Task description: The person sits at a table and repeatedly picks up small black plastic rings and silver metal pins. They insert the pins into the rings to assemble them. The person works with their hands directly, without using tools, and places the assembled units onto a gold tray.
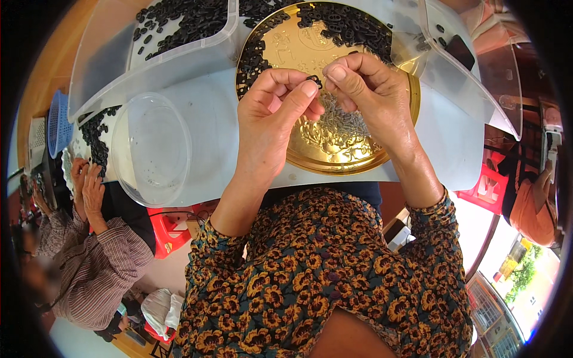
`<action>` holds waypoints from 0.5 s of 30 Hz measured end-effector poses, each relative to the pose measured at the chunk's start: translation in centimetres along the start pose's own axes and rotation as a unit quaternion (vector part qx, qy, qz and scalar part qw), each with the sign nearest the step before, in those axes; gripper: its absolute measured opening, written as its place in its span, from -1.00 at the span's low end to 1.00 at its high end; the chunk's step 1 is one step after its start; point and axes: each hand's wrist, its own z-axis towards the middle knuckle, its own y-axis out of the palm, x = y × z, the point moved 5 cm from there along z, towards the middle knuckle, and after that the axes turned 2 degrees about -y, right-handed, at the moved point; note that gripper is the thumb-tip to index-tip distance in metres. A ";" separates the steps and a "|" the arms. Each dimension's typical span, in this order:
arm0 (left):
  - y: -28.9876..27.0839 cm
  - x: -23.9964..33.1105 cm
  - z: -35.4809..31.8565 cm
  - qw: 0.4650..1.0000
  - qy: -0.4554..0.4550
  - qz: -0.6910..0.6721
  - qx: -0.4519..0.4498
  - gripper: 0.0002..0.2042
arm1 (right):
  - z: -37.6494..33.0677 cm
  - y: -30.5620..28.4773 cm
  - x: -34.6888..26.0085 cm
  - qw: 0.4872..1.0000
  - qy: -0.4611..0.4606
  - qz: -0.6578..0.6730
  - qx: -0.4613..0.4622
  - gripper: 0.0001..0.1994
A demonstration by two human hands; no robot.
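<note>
My left hand [271,113] and my right hand [367,89] meet above a round gold tray [352,160]. Between their fingertips they pinch one small black plastic piece [314,79]. Black pieces [346,24] are heaped along the tray's far and left rim. A pile of small silvery metal parts [349,122] lies in the tray's middle, partly hidden under my right hand.
A clear plastic bin [179,30] with black pieces sits at the far left, another clear bin [453,48] at the far right. An empty clear bowl [158,149] stands left of the tray. A person in a striped shirt [95,256] works at the left; red stools stand below.
</note>
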 end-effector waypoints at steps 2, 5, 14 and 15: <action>0.0 0.0 0.0 1.000 0.001 0.005 0.004 -0.90 | -0.1 0.0 0.2 1.000 0.003 -0.010 0.001 -0.75; 0.2 0.0 0.0 1.000 0.002 0.002 0.009 -0.90 | -0.2 0.1 0.3 1.000 0.009 -0.018 -0.004 -0.75; 0.1 0.1 0.0 1.000 0.008 0.002 0.013 -0.90 | -0.5 0.5 -0.1 0.994 -0.044 -0.098 0.020 -0.77; 0.1 0.2 0.0 1.000 0.010 0.004 0.013 -0.90 | -0.5 0.5 -0.1 0.992 -0.048 -0.112 0.021 -0.77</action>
